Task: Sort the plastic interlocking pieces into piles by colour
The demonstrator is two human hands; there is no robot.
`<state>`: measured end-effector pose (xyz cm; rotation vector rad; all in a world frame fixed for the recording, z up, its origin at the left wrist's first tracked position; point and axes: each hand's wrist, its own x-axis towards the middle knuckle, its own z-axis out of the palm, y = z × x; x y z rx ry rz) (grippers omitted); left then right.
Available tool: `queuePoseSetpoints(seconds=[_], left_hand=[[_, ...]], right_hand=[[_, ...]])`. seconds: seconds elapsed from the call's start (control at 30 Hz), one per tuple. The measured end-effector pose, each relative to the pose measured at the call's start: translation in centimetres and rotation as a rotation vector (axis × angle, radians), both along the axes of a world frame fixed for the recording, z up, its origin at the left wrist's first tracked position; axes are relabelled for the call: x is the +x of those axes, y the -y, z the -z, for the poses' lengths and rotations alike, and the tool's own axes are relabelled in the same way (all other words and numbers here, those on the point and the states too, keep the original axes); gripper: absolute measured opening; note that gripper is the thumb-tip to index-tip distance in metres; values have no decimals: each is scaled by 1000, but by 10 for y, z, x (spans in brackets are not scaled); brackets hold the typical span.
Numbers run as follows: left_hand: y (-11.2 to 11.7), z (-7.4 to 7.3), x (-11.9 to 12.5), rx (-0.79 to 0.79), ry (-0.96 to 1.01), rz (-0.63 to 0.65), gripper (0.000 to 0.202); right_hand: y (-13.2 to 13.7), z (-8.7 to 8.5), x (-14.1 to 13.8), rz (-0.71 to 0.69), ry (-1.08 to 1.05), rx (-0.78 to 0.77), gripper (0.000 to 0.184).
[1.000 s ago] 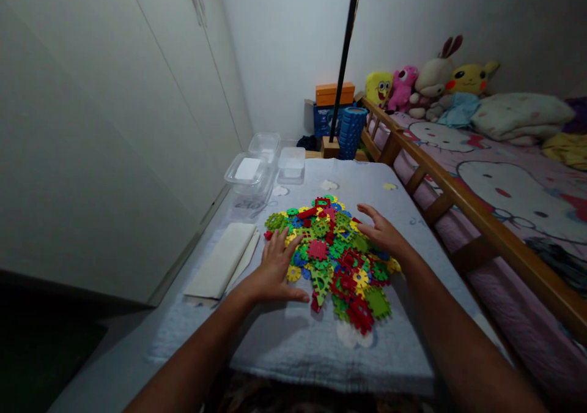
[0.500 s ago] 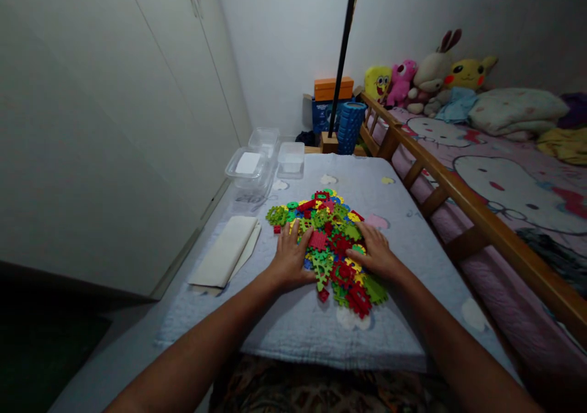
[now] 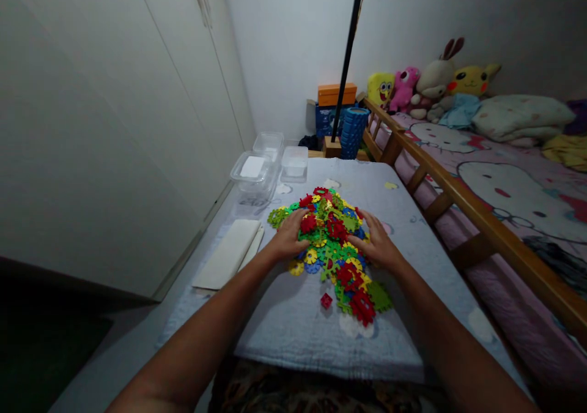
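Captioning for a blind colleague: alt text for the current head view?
A person's bare left hand and right hand flank a heap of red, green, yellow and blue toothed plastic pieces on pale-blue cloth. To the left are a folded off-white sheet and, beyond, clear plastic containers.

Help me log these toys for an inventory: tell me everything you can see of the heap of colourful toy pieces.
The heap is a loose mound of red, green, yellow and blue pieces that look like plastic: toothed discs and other notched shapes, many with cut-outs. It rests on a pale blue cloth, stretching toward the near edge. A small red piece lies apart, left of its near end. The left grip and right grip flank it, both open and seemingly touching its sides.
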<state>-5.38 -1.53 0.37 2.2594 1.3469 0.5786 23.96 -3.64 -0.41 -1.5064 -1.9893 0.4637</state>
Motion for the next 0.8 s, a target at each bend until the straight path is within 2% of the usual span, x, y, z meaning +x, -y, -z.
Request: queuePoseSetpoints(seconds=[0.1,0.2,0.27,0.33,0.43,0.6,0.8], left_hand=[[-15,2,-19,48,-21,-138,72],[-27,8,-27,48,-123,-300,64],[-32,14,-27,50,-195,-361,59],[-34,20,-22,58,-240,-384,56],[-31,27,-13,81,-222,-362,53],[-18,33,5,83,-113,-293,53],[-2,30,15,22,25,-196,60]], right_hand=[[44,9,14,-25,140,-36,95],[90,26,20,-94,242,-77,114],[109,35,20,-128,282,-73,122],[117,39,18,-139,300,-51,123],[108,40,11,-131,298,-7,119],[72,36,-4,-130,286,58,109],[36,27,-25,-141,239,124,99]])
